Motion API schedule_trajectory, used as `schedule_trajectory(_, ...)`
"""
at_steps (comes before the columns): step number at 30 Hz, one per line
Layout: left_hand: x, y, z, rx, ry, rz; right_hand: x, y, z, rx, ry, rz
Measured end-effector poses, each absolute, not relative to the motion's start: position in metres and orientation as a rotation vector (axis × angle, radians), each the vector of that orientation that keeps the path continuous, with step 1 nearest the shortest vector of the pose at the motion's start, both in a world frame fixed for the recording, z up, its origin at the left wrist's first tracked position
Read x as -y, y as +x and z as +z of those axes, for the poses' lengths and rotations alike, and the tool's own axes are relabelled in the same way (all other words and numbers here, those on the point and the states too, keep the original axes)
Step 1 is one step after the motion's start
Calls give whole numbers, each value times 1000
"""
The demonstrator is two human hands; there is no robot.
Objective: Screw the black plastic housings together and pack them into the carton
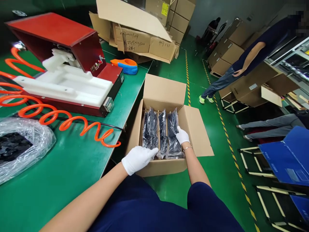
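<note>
Open cardboard box [193, 129] on the green floor beside the tabletop [72, 161], flaps folded out. Inside: three clear plastic bags of black parts, standing upright side by side, glossy and wrinkled. Left bag [149, 130], middle bag [163, 132], right bag [172, 137]. What the black parts are cannot be made out through the film.

Left hand [137, 159], white glove, rests at the near edge of the box; fingers reach onto the lower end of the left bag, loosely curled, touching it. Whether they pinch it cannot be told.

Right hand [182, 135], white glove, lies on the right bag, fingers bent over its top face; grip looks light, thumb hidden. A thin bracelet sits at the wrist.

Bottoms of the bags and the box floor are hidden by the bags and the near wall.

On the tabletop: red machine [67, 42] with a white moulded cradle [70, 83], orange coiled hose [60, 119], orange-and-blue tape dispenser [126, 66], and a bubble-wrap bundle [24, 145] cut off at the left edge. Stacked cartons [145, 38] behind. A person [251, 54] stands at the right, partly out of view.
</note>
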State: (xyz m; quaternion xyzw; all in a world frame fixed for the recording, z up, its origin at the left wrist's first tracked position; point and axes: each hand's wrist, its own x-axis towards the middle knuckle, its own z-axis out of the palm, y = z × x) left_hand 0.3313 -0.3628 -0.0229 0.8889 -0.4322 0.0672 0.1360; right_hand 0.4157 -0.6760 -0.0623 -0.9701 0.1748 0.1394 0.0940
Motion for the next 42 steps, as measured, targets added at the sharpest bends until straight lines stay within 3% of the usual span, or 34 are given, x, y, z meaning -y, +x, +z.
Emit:
schedule_trajectory(9,365,331,-20,1275,2635,43,641,424,-125,-487,-2917,699)
schedule_trajectory(15,365,332,-23,1274,2647,-10,671,431,-124,-374,-2857,686)
schedule_trajectory(23,367,332,-23,1267,2671,-53,697,409,-136,-625,-2803,797)
schedule_trajectory(28,366,333,-21,1204,2667,-78,689,413,-127,-717,-2805,586)
schedule_trajectory(34,362,337,-25,1088,2643,-47,695,401,-80,-742,-2696,167)
schedule_trajectory(38,359,342,-29,811,2578,112,685,383,-48,-512,-2497,-64)
schedule_trajectory(42,355,352,-32,546,2444,313,650,364,-33,-251,-2269,-77)
